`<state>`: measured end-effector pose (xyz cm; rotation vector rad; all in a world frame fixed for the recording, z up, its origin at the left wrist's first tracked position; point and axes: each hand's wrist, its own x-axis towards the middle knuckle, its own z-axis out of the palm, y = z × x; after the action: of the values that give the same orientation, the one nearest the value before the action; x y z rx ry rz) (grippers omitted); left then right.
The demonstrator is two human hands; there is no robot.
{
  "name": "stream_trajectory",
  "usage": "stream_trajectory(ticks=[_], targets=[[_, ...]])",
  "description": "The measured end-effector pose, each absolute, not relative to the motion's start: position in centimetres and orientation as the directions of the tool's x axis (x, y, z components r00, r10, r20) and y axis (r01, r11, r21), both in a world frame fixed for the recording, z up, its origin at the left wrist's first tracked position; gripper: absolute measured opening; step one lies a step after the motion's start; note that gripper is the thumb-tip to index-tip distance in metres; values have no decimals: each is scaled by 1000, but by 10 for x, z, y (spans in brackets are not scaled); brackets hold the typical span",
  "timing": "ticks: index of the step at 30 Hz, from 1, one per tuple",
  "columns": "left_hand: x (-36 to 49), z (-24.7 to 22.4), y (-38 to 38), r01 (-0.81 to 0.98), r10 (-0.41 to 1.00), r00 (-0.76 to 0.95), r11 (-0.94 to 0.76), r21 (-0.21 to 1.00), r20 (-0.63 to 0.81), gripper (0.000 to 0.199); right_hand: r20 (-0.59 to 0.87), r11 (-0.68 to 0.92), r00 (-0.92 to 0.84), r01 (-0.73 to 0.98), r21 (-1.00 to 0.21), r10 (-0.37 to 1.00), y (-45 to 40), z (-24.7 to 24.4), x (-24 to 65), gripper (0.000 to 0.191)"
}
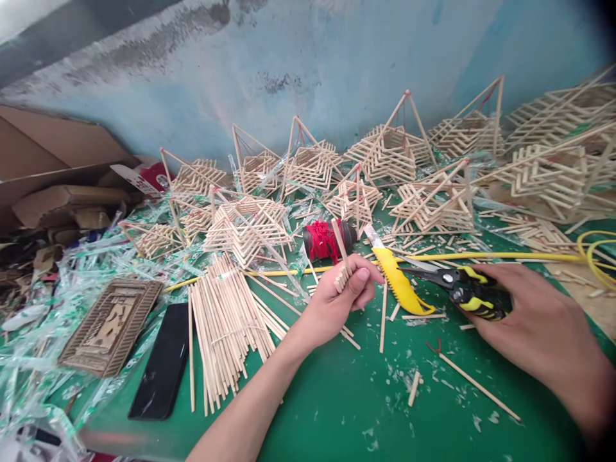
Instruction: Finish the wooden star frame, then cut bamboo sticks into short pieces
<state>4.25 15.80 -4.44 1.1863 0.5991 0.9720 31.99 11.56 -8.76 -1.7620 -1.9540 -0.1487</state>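
My left hand [344, 289] is closed around a small bundle of wooden sticks [341, 280], cut ends showing, with one longer stick pointing up. In my right hand [534, 327] is a pair of shears [447, 279] with black and yellow handles, its blades directed left toward the left hand. Between the two hands lies a yellow utility knife [399, 279] with its blade out. Just behind my left hand is a spool of red thread [325, 242]. A stick [481, 387] with red thread tied at one end rests in front of the right hand.
Several hanging-frame stick baskets [245, 228] line the back by the blue wall. A bundle of long sticks [226, 340], a black phone [161, 362] and a brown carved plaque [110, 327] lie left on the green table [332, 410]. A yellow cable [510, 256] crosses behind; plastic wrappers [43, 359] pile up left.
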Motion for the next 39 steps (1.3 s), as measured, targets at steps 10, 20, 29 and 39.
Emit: stream_trajectory(ticks=[10,20,29,39], targets=[[46,-51,151,-411,858,492,78,908,149,25,432,162,-40,955,-249,901,115,-83,318,42],[47,-50,152,-360,910,403,60,931,97,29,406,123,-10,959,-254,914,114,-82,317,41],[43,-45,150,-486,882,461,164,859,93,17,419,134,-28,965,-226,907,114,-85,319,41],[38,-46,152,-419,898,425,83,904,114,30,417,138,-41,969,-206,908,114,-85,318,42]])
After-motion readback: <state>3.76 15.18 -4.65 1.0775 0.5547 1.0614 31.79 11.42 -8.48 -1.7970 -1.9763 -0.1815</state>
